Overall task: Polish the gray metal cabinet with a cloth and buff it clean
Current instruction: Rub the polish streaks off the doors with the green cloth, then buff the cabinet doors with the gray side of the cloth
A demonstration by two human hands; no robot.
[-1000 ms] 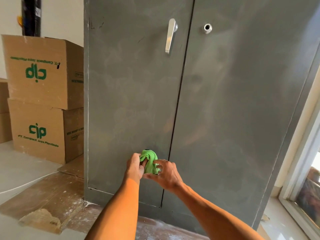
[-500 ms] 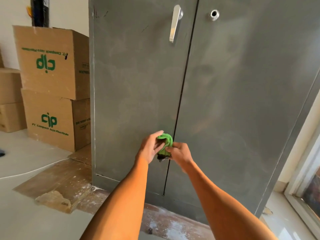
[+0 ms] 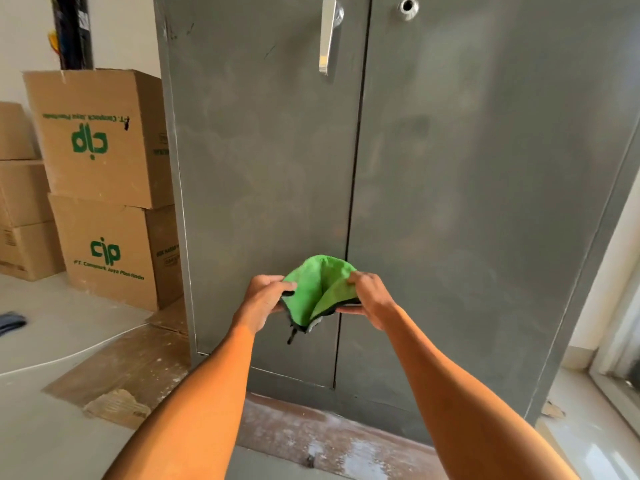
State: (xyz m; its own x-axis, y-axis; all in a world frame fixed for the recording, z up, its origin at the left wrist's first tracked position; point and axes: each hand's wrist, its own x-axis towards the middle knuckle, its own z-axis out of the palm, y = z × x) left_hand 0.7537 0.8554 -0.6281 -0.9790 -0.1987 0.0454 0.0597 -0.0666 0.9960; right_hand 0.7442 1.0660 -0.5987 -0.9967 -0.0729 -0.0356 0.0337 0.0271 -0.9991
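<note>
The cabinet (image 3: pixel 259 168) shows hazy smears. The cloth (image 3: pixel 318 285) hangs before its door seam, one edge gripped by the left hand (image 3: pixel 263 299), the other by the right hand (image 3: pixel 372 299), fingers curled. Best to fold it into a flat pad before rubbing.

- The gray metal cabinet (image 3: pixel 485 202) is standing upright and closed, its front showing cloudy, dull smears.
- The green cloth (image 3: pixel 318 285), dark-edged, is sagging in a fold low in front of the cabinet's middle seam, with the left hand (image 3: pixel 263 299) and right hand (image 3: pixel 374 299) pinching its sides.
</note>
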